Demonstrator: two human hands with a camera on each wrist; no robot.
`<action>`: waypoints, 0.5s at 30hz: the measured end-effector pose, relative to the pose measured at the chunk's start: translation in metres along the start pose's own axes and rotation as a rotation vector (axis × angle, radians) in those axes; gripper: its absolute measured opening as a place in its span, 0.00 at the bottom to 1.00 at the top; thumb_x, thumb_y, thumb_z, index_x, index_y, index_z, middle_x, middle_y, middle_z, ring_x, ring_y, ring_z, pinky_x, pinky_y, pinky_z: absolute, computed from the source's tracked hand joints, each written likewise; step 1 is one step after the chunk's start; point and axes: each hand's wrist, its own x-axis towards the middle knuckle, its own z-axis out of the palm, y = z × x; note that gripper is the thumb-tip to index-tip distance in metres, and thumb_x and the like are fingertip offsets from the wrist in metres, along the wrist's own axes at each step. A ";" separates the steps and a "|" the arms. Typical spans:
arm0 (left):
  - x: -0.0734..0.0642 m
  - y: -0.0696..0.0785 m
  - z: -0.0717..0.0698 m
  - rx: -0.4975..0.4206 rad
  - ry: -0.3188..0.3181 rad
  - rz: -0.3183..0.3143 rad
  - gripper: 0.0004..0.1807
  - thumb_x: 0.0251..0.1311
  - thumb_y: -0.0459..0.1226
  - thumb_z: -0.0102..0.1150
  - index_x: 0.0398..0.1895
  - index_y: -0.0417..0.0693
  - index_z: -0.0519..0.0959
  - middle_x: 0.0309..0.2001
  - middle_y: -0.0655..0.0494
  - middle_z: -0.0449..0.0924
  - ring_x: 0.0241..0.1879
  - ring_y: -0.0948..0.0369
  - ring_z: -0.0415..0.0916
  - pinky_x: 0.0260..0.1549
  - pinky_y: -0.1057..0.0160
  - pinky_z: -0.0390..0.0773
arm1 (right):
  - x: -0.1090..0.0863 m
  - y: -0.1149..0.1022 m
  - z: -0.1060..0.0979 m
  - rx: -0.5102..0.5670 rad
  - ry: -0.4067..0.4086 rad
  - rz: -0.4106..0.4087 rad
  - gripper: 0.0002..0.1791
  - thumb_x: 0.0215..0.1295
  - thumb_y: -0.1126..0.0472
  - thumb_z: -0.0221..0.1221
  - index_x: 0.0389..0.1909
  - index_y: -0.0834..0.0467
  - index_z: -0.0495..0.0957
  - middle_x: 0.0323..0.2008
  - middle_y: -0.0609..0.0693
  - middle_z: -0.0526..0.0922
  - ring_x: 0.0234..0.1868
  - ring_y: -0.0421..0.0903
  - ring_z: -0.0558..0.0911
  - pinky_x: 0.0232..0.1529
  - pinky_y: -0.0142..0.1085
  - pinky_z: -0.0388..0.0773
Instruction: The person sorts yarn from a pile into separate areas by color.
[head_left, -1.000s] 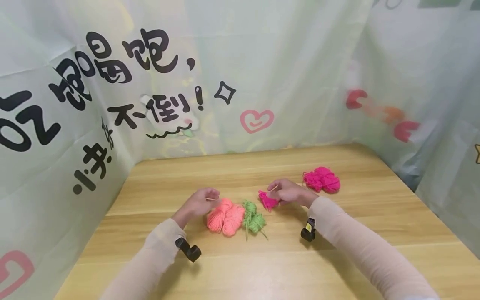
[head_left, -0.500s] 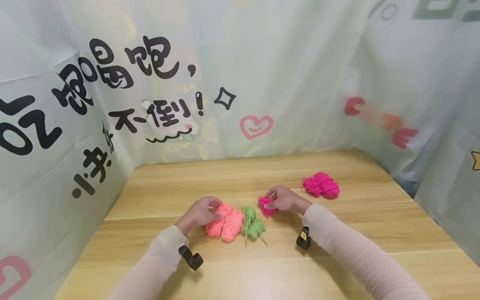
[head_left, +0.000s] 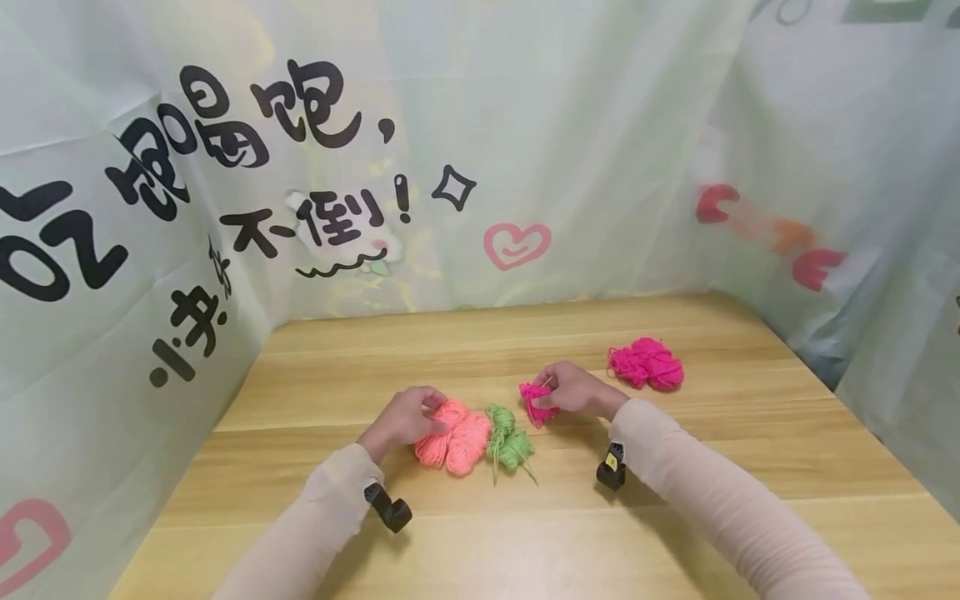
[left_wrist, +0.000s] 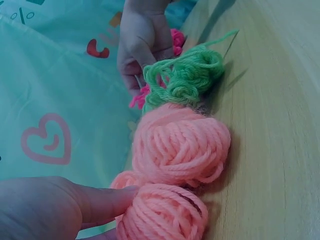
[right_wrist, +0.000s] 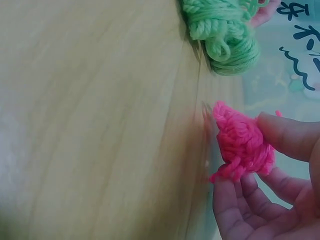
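Coral yarn (head_left: 467, 442) lies on the table (head_left: 450, 542) at my left hand (head_left: 408, 417). I hold its nearer lobe between the thumb and the fingers, which are partly hidden behind it. Small pink yarn (right_wrist: 245, 142) is in my right hand (head_left: 573, 390), pinched between the thumb and bent fingers, with only its own thickness between them; I cannot tell whether it touches the wood. Between my two hands is the green yarn (head_left: 512, 446), just beside the coral one. The pink bundle (head_left: 647, 364) lies farther away, to the right. The coral strands are thick, wound side by side into plump lobes. The green is twisted and loopy, with loose ends. The small pink piece looks knotted and lumpy.
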 end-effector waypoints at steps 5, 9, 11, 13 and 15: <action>0.001 -0.001 0.001 0.021 0.007 0.004 0.20 0.52 0.32 0.71 0.49 0.41 0.79 0.46 0.49 0.80 0.50 0.50 0.77 0.49 0.53 0.77 | 0.000 -0.001 -0.002 0.008 -0.001 0.010 0.15 0.59 0.66 0.66 0.45 0.65 0.76 0.32 0.56 0.77 0.32 0.48 0.77 0.35 0.40 0.78; 0.002 -0.002 0.002 0.034 0.007 0.021 0.20 0.51 0.31 0.71 0.48 0.40 0.79 0.46 0.48 0.80 0.49 0.49 0.78 0.48 0.53 0.78 | -0.001 -0.002 -0.005 0.012 -0.002 0.021 0.16 0.59 0.66 0.66 0.46 0.65 0.75 0.34 0.56 0.77 0.33 0.48 0.77 0.35 0.41 0.79; 0.002 -0.001 0.002 0.046 0.007 0.032 0.20 0.51 0.31 0.71 0.48 0.40 0.79 0.46 0.47 0.80 0.49 0.48 0.78 0.48 0.53 0.78 | -0.001 -0.002 -0.006 0.022 -0.010 0.026 0.16 0.60 0.66 0.66 0.47 0.66 0.75 0.34 0.56 0.78 0.33 0.49 0.79 0.36 0.41 0.80; 0.002 -0.001 0.003 0.066 0.009 0.041 0.20 0.51 0.32 0.71 0.48 0.40 0.79 0.46 0.47 0.80 0.48 0.48 0.78 0.47 0.53 0.79 | -0.002 -0.002 -0.008 0.021 -0.015 0.028 0.16 0.61 0.66 0.65 0.47 0.66 0.75 0.33 0.56 0.79 0.33 0.49 0.80 0.36 0.42 0.80; 0.001 0.001 0.003 0.089 0.014 0.050 0.20 0.51 0.32 0.71 0.48 0.39 0.79 0.44 0.47 0.80 0.47 0.49 0.78 0.46 0.53 0.79 | -0.002 -0.002 -0.010 0.017 -0.019 0.024 0.16 0.61 0.66 0.64 0.48 0.67 0.74 0.33 0.57 0.80 0.32 0.49 0.81 0.37 0.42 0.81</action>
